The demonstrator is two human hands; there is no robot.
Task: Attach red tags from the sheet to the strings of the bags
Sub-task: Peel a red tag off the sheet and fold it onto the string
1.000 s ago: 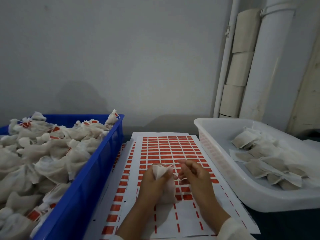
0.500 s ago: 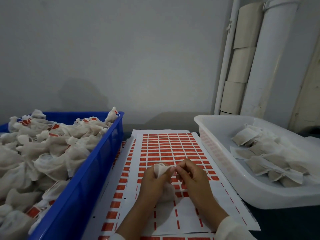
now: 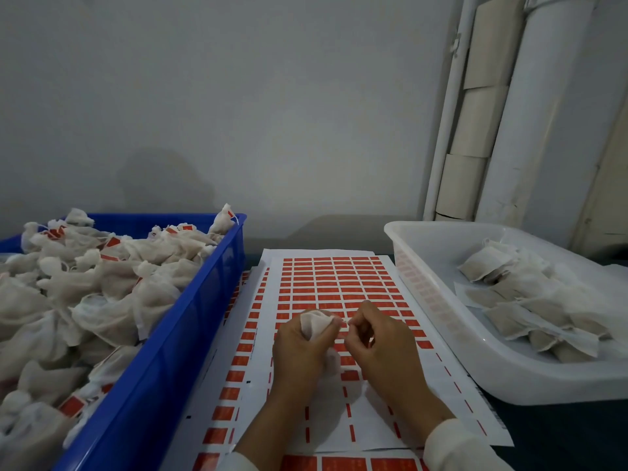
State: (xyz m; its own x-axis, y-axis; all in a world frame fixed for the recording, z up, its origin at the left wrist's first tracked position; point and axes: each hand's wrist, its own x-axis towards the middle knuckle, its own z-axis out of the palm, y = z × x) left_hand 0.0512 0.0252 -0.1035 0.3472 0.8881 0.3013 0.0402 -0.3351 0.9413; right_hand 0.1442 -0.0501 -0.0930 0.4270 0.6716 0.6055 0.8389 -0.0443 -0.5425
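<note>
A white sheet of red tags point(image 3: 334, 283) lies flat in front of me; its near rows are stripped bare. Over it my left hand point(image 3: 299, 351) grips a small white mesh bag point(image 3: 314, 322), whose top sticks out above my fingers. My right hand point(image 3: 380, 341) is curled beside it, thumb and forefinger pinched together at the bag's top corner. What they pinch is too small to make out; it may be the string.
A blue crate point(image 3: 190, 321) on the left is heaped with tied white bags, some with red tags. On the right, a white plastic tray point(image 3: 441, 321) holds several flat filled bags. More tag sheets lie under the top one. A wall and white pipes stand behind.
My right hand has moved left from the sheet and closed up against the bag's top corner. My left hand has kept hold of the bag, almost still.
</note>
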